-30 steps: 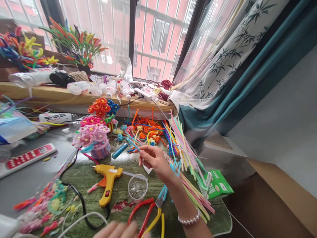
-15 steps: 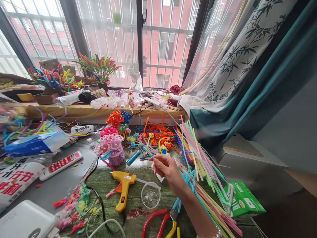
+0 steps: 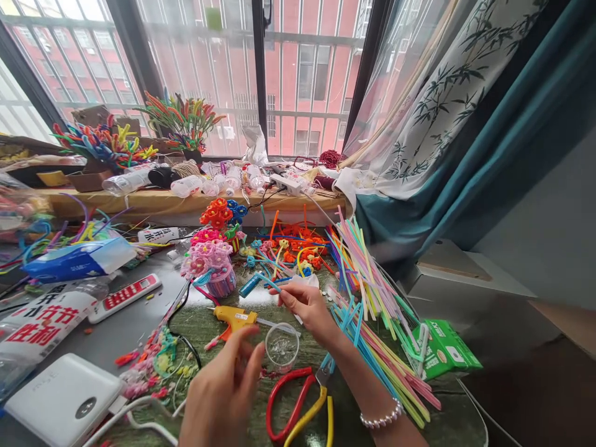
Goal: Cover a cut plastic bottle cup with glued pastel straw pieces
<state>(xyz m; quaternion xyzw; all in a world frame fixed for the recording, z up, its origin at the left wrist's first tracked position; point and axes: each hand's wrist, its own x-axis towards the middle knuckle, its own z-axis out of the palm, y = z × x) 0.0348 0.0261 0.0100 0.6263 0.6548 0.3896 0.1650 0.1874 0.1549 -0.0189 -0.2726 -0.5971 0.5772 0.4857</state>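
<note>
My right hand (image 3: 310, 310) pinches a short light blue pipe cleaner (image 3: 269, 283) that points up and left over the table. Low in the centre, my left hand (image 3: 226, 379) is raised over the yellow glue gun (image 3: 236, 316), hiding its handle; its thumb and fingers are apart with nothing between them. Between the hands stands a small clear round cup (image 3: 282, 347) with tiny clear bits inside. Red and yellow pliers (image 3: 298, 403) lie below it. A blue cylinder (image 3: 250, 285) rests behind the glue gun, beside the pink flower pot (image 3: 220, 282).
Long pastel pipe cleaners (image 3: 363, 267) and a green packet (image 3: 449, 351) lie on the right. On the left are a white power bank (image 3: 65, 397), a red and white remote (image 3: 125, 298), a bottle and a blue pack. Bottles and pipe-cleaner plants line the windowsill (image 3: 195, 205).
My left hand has come into view from below, over the glue gun. My right hand has shifted slightly left, and the blue pipe cleaner shows more clearly. The view has tilted a little.
</note>
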